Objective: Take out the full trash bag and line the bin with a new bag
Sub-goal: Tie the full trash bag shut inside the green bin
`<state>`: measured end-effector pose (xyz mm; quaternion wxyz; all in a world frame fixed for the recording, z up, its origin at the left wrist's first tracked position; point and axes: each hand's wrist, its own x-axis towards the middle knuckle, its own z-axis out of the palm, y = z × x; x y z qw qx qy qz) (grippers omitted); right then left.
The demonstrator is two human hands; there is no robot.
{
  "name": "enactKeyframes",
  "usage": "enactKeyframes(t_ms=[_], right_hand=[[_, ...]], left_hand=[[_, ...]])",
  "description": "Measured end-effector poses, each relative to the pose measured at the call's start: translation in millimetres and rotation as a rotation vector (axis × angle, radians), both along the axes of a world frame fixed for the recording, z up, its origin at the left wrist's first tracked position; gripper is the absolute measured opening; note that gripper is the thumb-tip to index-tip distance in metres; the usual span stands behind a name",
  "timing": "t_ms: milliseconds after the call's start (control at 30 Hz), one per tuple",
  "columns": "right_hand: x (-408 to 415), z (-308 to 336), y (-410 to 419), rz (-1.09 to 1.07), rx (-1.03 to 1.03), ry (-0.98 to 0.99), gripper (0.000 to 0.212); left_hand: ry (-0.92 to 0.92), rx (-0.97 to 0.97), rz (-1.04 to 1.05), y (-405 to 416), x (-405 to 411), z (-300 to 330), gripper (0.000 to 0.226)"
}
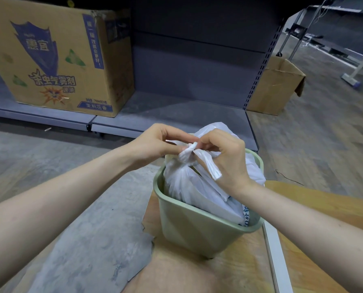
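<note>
A printed cardboard box is set on a low grey shelf. A plain opened carton is placed beside the shelf's perforated upright.

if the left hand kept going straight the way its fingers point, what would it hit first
Most likely the right hand. The left hand points rightward across the knot of the white plastic trash bag, which it pinches above the pale green plastic bin; the right hand's fingers sit just beyond, though depth is unclear.

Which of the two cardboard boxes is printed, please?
The box on the shelf, left, bears blue and green print; the box on the floor, right, is plain.
</note>
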<state>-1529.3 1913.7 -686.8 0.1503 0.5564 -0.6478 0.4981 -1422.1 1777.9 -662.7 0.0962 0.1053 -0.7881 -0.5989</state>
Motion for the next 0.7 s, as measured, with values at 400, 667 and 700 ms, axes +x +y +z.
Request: enactKeyframes(t_ms=[400, 667, 700], right_hand=[[-16.8, -1.9, 8.4, -0.065, 0.182, 0.250, 0.017], [-25.2, 6.7, 9.6, -0.076, -0.031, 0.848, 0.025], [-26.5, 7.7, 10.5, -0.081, -0.039, 0.895, 0.026]], left_hand=[[0.373, -0.637, 0.137, 4.6, -4.9, -14.0, 0.009], [0.468, -1.194, 0.270, -6.8, -6.7, -25.8, 0.023], [0.484, -1.211, 0.276, -7.5, -6.7, -26.3, 0.022]])
